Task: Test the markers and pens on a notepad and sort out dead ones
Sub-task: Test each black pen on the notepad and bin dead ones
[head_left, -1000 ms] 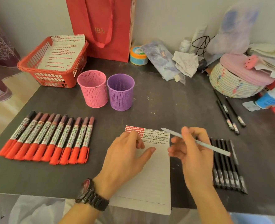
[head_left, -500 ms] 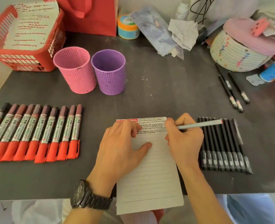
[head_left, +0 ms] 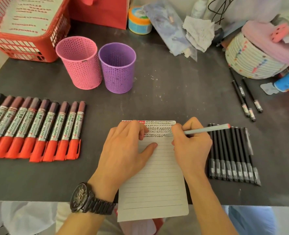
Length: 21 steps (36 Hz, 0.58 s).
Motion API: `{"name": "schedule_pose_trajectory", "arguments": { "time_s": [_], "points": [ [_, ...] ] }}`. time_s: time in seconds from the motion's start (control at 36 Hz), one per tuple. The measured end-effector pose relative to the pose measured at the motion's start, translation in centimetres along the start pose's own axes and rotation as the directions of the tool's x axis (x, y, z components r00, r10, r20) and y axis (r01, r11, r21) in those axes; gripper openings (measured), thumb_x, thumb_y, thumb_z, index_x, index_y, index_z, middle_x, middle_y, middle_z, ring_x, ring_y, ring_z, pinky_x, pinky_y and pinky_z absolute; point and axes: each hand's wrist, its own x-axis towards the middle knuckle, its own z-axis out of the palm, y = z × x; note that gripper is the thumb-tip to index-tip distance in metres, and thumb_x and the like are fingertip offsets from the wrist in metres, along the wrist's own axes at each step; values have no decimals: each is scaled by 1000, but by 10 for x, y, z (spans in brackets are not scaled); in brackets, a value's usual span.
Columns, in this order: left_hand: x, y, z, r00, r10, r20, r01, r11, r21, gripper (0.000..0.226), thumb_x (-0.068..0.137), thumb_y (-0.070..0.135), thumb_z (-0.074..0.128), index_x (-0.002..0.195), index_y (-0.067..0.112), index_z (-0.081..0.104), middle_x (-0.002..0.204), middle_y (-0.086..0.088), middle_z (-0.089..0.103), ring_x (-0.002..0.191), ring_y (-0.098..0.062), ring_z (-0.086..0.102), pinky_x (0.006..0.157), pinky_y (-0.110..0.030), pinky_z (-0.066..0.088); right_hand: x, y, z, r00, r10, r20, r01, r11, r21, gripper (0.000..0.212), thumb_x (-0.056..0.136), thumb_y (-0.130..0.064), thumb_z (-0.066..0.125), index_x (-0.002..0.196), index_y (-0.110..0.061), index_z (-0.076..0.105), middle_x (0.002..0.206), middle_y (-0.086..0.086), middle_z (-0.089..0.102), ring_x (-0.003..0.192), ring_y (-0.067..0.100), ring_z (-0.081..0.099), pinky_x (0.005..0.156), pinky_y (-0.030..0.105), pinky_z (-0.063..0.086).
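A lined notepad (head_left: pixel 154 185) lies at the table's front edge, its top rows filled with red and black scribbles. My left hand (head_left: pixel 126 150) presses flat on its upper left part. My right hand (head_left: pixel 190 146) grips a pale grey pen (head_left: pixel 206 129), whose tip touches the paper at the scribbled rows. Several red-capped markers (head_left: pixel 37 129) lie in a row on the left. Several black pens (head_left: pixel 231 153) lie side by side to the right of the notepad. Three more black pens (head_left: pixel 245 99) lie apart at the far right.
A pink mesh cup (head_left: pixel 80 62) and a purple mesh cup (head_left: pixel 117 67) stand behind the notepad. A red basket (head_left: pixel 21 46) holding scribbled paper sits at the back left. A woven basket (head_left: pixel 248 61), tissues and clutter fill the back right.
My right hand has brought the grey pen down from above the pad until its tip meets the paper. The view has tilted down and closer. My left hand stays on the notepad.
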Motion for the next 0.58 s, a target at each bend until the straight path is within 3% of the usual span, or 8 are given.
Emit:
{"name": "schedule_pose_trajectory", "arguments": {
  "time_s": [0.28,0.39,0.58],
  "points": [
    [0,-1,0,1000,-13,11,13,1000,10,42,81,48,71,90,38,32,95,24,52,91,1,42,79,-17,24,0,-1,0,1000,-21,-3,21,998,-53,30,85,-17,64,64,-14,43,50,10,53,53,38,56,47,40,45],
    [0,0,0,1000,-22,22,22,1000,0,47,81,51,69,87,42,23,99,23,57,93,0,43,81,-20,26,1,-2,-1,1000,-23,-11,23,998,-58,30,85,-18,64,65,-13,42,54,19,52,57,44,54,48,46,46],
    [0,-1,-1,999,-26,45,26,1000,-7,51,80,53,68,84,45,18,101,22,58,93,-1,45,81,-17,23,0,-2,-2,1000,-11,-7,10,998,-63,31,87,-17,64,66,-14,42,55,19,53,57,43,54,49,44,45]
  ]
}}
